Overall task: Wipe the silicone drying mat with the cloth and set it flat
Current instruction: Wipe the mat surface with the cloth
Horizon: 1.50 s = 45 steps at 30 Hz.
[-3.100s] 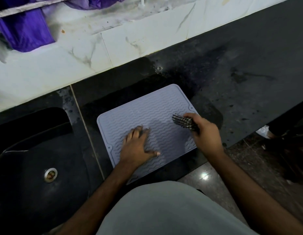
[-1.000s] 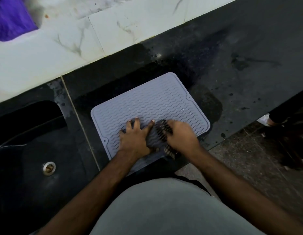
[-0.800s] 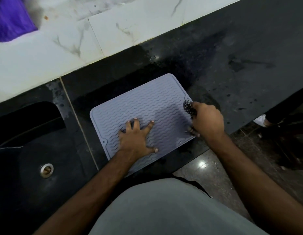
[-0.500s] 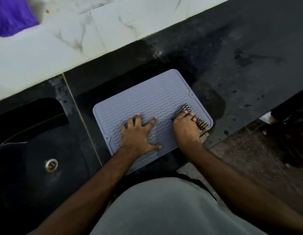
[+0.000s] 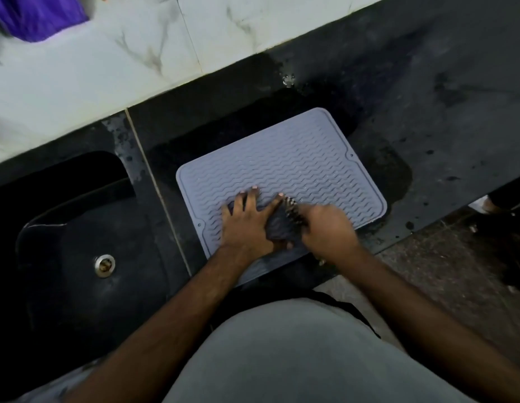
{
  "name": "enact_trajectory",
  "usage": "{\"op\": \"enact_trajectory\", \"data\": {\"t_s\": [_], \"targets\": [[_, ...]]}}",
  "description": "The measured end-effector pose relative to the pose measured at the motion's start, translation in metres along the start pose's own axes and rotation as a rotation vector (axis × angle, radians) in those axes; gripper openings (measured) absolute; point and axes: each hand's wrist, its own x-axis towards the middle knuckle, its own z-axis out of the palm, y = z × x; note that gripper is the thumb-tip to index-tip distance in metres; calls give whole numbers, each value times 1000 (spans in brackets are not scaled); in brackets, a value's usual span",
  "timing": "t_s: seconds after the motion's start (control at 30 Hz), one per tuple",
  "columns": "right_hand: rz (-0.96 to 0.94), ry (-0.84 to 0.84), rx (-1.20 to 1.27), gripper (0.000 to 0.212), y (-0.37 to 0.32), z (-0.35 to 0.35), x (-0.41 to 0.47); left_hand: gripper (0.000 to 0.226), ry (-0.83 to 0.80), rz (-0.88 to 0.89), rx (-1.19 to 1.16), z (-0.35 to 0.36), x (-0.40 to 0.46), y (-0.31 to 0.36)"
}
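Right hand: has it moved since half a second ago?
Yes. The right hand slid with the cloth from the mat's right edge toward the left hand.

Open dark counter (image 5: 427,91) is left right of and behind the mat (image 5: 296,158) — the sink (image 5: 78,228) lies just left, the tiled wall (image 5: 107,59) rises behind, and the near half is taken by both hands.

This is a kitchen, at a sink counter. A dark stone countertop (image 5: 427,91) runs across the frame, with wet patches on it. A black sink (image 5: 64,242) with a metal drain (image 5: 104,266) is sunk into it at the left. White marbled wall tiles (image 5: 107,53) back the counter at the top, and a ridged silicone drying mat (image 5: 296,158) lies at centre.
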Motion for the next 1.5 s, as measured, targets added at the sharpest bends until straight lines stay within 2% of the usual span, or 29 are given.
{"op": "enact_trajectory", "data": {"t_s": [0.07, 0.1, 0.2, 0.27, 0.33, 0.4, 0.57, 0.8, 0.87, 0.9, 1.03, 1.23, 1.4, 1.5], "targets": [[71, 43, 283, 19, 20, -25, 3, 116, -11, 23, -31, 1, -2, -2], [110, 102, 339, 20, 30, -32, 4, 117, -2, 40, -43, 2, -4, -5], [200, 310, 284, 29, 55, -42, 8, 116, 43, 73, -70, 4, -13, -14], [214, 386, 91, 34, 67, -39, 11, 114, 81, 65, -67, 6, -23, -23], [153, 341, -147, 38, 72, -27, 17, 114, 158, 34, -79, 11, -34, -34], [123, 263, -252, 37, 68, -8, 23, 116, 190, 23, -87, 19, -44, -43], [93, 168, -316, 30, 24, 34, 20, 118, 137, 19, -193, 33, -54, -48], [-91, 32, -379, 44, -36, 61, 3, 124, 185, 2, -208, 38, -49, -48], [-140, -45, -346, 49, -44, 62, 2, 124, 193, -2, -186, 39, -50, -48], [-153, -50, -305, 45, -44, 61, 3, 124, 184, -4, -180, 38, -50, -48], [-158, 75, -202, 34, -19, 54, 8, 125, 107, -5, -139, 31, -50, -49], [-124, 120, -273, 52, 24, 42, 4, 116, 89, -18, -142, 30, -64, -54], [-34, 121, -58, 44, -1, 38, 13, 114, 104, -14, -121, 32, -67, -56], [-132, 75, -30, 42, -39, 57, 1, 112, 123, -24, -140, 33, -67, -53]]}}
